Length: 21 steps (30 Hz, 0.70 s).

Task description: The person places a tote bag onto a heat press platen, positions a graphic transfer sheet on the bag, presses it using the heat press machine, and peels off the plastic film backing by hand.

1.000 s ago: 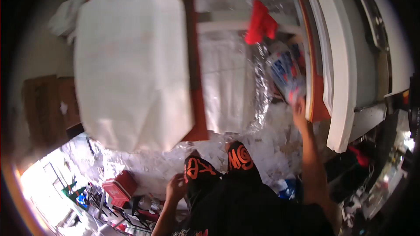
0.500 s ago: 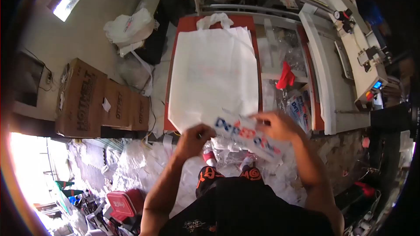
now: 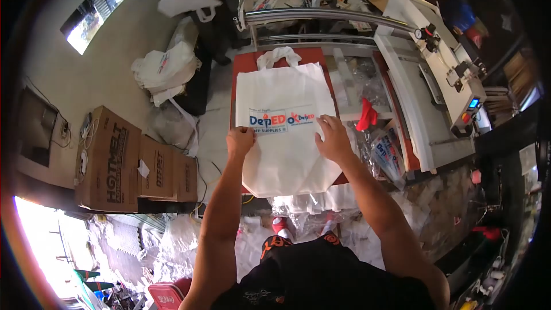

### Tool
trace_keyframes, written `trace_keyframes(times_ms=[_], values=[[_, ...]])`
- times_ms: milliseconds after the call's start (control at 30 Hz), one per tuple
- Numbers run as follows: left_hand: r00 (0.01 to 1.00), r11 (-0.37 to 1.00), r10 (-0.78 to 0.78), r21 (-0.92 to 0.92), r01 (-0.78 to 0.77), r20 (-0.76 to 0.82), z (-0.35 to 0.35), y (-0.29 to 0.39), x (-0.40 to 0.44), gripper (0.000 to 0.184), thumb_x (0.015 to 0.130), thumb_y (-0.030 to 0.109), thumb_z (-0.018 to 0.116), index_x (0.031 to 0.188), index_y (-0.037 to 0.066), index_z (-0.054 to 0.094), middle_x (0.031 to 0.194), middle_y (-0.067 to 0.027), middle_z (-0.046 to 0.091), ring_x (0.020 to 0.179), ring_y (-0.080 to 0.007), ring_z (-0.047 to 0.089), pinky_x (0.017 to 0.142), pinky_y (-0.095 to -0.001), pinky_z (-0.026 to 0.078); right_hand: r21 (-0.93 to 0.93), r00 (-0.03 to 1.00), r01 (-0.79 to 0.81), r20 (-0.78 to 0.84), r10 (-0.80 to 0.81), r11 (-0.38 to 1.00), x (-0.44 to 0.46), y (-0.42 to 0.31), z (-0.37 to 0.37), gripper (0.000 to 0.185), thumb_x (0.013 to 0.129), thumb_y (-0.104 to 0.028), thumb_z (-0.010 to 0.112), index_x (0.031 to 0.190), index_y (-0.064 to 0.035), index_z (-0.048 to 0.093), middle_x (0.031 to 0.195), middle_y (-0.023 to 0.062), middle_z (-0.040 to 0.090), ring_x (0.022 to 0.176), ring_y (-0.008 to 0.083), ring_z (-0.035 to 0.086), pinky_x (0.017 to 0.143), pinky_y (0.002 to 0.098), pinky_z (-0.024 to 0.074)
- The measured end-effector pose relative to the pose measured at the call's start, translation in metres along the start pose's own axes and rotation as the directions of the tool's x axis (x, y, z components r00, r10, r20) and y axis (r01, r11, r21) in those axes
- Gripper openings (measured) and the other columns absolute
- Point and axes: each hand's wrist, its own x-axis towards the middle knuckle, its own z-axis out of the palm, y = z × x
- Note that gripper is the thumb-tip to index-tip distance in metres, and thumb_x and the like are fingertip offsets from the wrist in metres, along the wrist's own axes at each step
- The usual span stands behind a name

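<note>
A white tote bag (image 3: pixel 287 169) lies flat on the red press bed (image 3: pixel 240 60), its handle loop (image 3: pixel 279 56) at the far end. Across the bag's upper middle rests a clear film sheet with a blue and red "DepED" print (image 3: pixel 267 120). My left hand (image 3: pixel 240 140) pinches the film's left edge, thumb against fingers. At the right end of the print is my right hand (image 3: pixel 334 140), fingers apart, fingertips on the film's edge and the bag.
On the right stands a press machine (image 3: pixel 450 69) with a gauge and blue display. A red cloth (image 3: pixel 366 115) and printed films (image 3: pixel 387 155) lie beside the bed. Cardboard boxes (image 3: pixel 115 161) stand left. Beyond, a person holds white bags (image 3: pixel 186 0). Plastic scraps litter the floor.
The printed film has moved forward from near my body and now lies flat on the bag. Both hands went forward with it; the right hand's fingers have spread. A person has appeared at the back.
</note>
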Motion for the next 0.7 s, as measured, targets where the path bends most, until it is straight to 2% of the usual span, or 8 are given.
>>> trace_keyframes(times_ms=[133,200,233,333,400,433,500,700], values=[[0.999,0.990,0.034,0.140,-0.033,-0.002,0.001,-0.006,0.012,0.029,0.088,0.026,0.063,0.080,0.000,0.073,0.070,-0.0091,0.071,0.062,-0.0219,0.069,0.061,-0.0343,0.055,-0.158,0.997,0.012,0.072,-0.001,0.987,-0.004,0.004,0.011,0.053,0.080,-0.022,0.068,0.127,-0.0010,0.056,0.133,0.0163,0.052,0.122,0.0370,0.047,0.105,0.0477,0.0380],[0.987,0.922,0.155,0.363,-0.133,-0.031,-0.001,-0.009,0.014,0.031,0.088,0.031,0.063,0.096,0.002,0.073,0.080,-0.0113,0.072,0.077,-0.0294,0.070,0.074,-0.0408,0.055,-0.176,0.991,0.001,0.132,0.023,0.984,-0.006,0.005,0.012,0.054,0.081,-0.024,0.068,0.128,-0.0012,0.056,0.134,0.0162,0.051,0.124,0.0375,0.046,0.106,0.0481,0.0372],[0.987,0.922,0.156,0.363,-0.135,-0.031,-0.004,-0.001,0.004,0.031,0.088,0.031,0.063,0.096,0.002,0.073,0.080,-0.0113,0.072,0.077,-0.0294,0.070,0.074,-0.0408,0.055,-0.193,0.980,-0.012,0.191,0.050,0.981,-0.006,0.006,0.013,0.055,0.081,-0.026,0.067,0.129,-0.0014,0.056,0.136,0.0161,0.050,0.125,0.0380,0.045,0.107,0.0485,0.0364],[0.965,0.886,0.241,0.429,-0.177,-0.101,-0.015,0.024,-0.036,0.039,0.088,0.032,0.062,0.118,0.007,0.066,0.104,-0.0130,0.070,0.102,-0.0326,0.064,0.089,-0.0433,0.051,-0.225,0.977,-0.002,0.206,0.049,0.974,-0.009,0.010,0.018,0.055,0.081,-0.028,0.067,0.128,-0.0017,0.057,0.136,0.0159,0.050,0.126,0.0379,0.044,0.107,0.0487,0.0365],[0.844,0.625,0.533,0.649,-0.434,0.051,-0.018,0.020,-0.048,0.049,0.087,0.032,0.061,0.131,0.011,0.058,0.128,-0.0149,0.058,0.121,-0.0337,0.052,0.099,-0.0460,0.043,-0.217,0.977,-0.006,0.206,0.052,0.976,-0.010,0.012,0.020,0.054,0.082,-0.028,0.067,0.128,-0.0018,0.057,0.136,0.0159,0.050,0.126,0.0377,0.044,0.107,0.0492,0.0365],[0.845,0.625,0.533,0.650,-0.432,0.050,-0.017,0.014,-0.051,0.049,0.087,0.032,0.061,0.131,0.011,0.058,0.128,-0.0149,0.058,0.121,-0.0337,0.052,0.099,-0.0460,0.043,-0.212,0.977,-0.009,0.208,0.054,0.977,-0.010,0.013,0.020,0.054,0.082,-0.029,0.066,0.128,-0.0018,0.058,0.137,0.0160,0.049,0.126,0.0375,0.043,0.107,0.0496,0.0364],[0.767,0.444,0.623,0.738,-0.508,0.153,-0.013,0.000,-0.052,0.050,0.086,0.032,0.061,0.131,0.011,0.058,0.139,-0.0152,0.049,0.129,-0.0367,0.044,0.104,-0.0502,0.038,-0.192,0.976,-0.005,0.214,0.047,0.981,-0.010,0.014,0.019,0.053,0.082,-0.028,0.066,0.127,-0.0016,0.058,0.136,0.0160,0.049,0.125,0.0373,0.043,0.106,0.0494,0.0366],[0.786,0.422,0.589,0.759,-0.496,0.186,-0.011,-0.012,-0.050,0.054,0.089,0.036,0.058,0.138,0.013,0.052,0.144,-0.0155,0.044,0.134,-0.0384,0.039,0.107,-0.0549,0.035,-0.144,0.981,0.005,0.192,0.023,0.990,-0.010,0.016,0.020,0.051,0.082,-0.026,0.066,0.125,-0.0002,0.060,0.135,0.0167,0.050,0.125,0.0372,0.043,0.107,0.0478,0.0367]])
